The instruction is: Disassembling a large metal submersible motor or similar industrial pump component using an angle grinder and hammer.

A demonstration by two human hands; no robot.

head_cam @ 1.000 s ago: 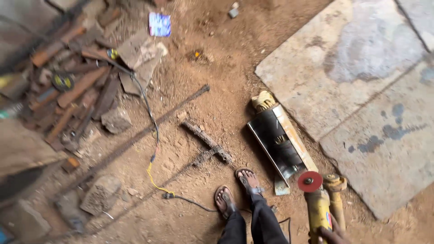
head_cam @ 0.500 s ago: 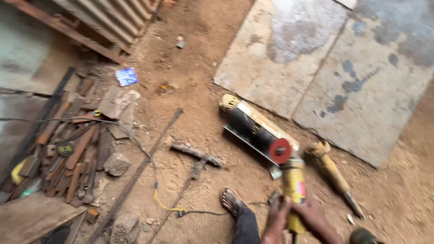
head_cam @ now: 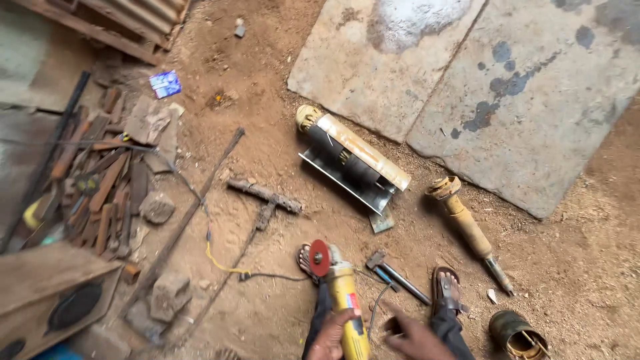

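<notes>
We look down at a dirt workshop floor, our sandalled feet at the bottom of the view. Our left hand (head_cam: 331, 337) wraps its fingers around the yellow angle grinder (head_cam: 343, 297) — its red disc (head_cam: 319, 258) points away from us, above the left foot. Our right hand (head_cam: 413, 339) hovers just beside the grinder's body, fingers loosely spread, holding nothing. A hammer (head_cam: 393, 273) lies between our feet. Ahead rests a dark cylinder on a metal bracket (head_cam: 350, 160), with a yellowish shaft (head_cam: 467, 227) to its right — and a rusty can (head_cam: 515, 333) near the right foot.
</notes>
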